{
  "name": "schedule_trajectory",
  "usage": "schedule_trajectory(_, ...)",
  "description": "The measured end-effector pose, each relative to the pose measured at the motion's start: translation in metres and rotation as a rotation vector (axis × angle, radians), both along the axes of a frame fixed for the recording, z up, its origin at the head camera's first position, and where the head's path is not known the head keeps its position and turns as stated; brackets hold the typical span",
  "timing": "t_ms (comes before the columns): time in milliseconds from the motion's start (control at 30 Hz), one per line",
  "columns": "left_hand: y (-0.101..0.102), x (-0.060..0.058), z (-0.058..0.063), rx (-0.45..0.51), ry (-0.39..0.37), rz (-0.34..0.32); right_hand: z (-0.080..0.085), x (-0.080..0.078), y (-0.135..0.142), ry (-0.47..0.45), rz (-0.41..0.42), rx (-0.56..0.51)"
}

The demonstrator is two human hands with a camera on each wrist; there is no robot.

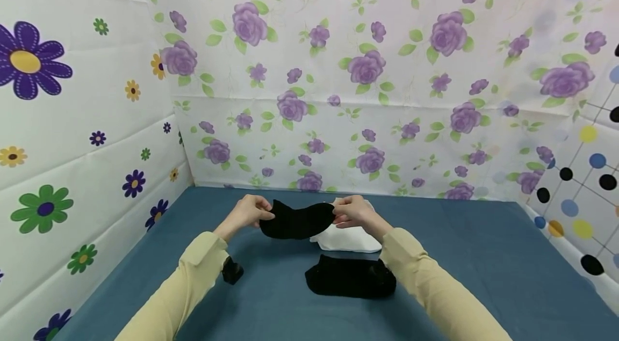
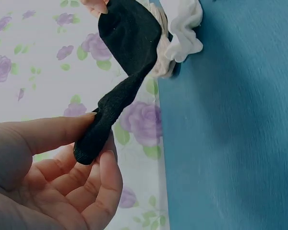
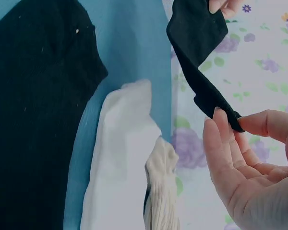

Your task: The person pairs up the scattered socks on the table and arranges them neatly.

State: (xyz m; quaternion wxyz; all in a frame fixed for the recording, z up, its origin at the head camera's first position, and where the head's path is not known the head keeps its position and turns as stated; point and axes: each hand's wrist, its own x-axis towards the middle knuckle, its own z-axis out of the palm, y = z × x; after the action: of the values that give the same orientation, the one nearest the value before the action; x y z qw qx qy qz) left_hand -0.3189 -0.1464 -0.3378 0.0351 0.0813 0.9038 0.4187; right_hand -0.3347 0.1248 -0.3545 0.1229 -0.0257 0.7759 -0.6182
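A black ankle sock [image 1: 297,221] is stretched sideways above the table, one end in each hand. My left hand [image 1: 247,212] pinches its left end between thumb and fingers. At the other end, my right hand [image 1: 356,211] grips it the same way. In the left wrist view the held sock [image 2: 132,38] looks twisted and narrow toward the left thumb. Behind it, partly covered, a white sock [image 1: 348,240] lies on the table. Beside the white one, the right wrist view shows a cream ribbed sock [image 3: 162,191]. Another black sock [image 1: 343,276] lies nearer, beside my right sleeve.
A blue cloth [image 1: 459,255] covers the table up to the back wall. Flower-printed sheets [image 1: 367,131] hang behind and on the left, and a dotted sheet [image 1: 575,180] on the right. A small black device [image 1: 232,271] shows under my left cuff.
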Motion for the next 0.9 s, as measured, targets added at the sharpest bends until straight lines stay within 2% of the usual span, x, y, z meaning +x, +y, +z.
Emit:
schedule_trajectory(267, 0.008, -0.001, 0.002, 0.031, -0.018, -0.024, 0.0, 0.001, 0.018, 0.003, -0.013, 0.023)
schedule_trajectory(600, 0.014, -0.004, -0.001, 0.057, -0.053, -0.046, 0.0, 0.001, 0.037, -0.021, -0.048, 0.058)
schedule_trajectory(900, 0.022, -0.005, -0.002, 0.087, -0.081, -0.037, 0.001, 0.004, 0.052, -0.003, -0.024, 0.049)
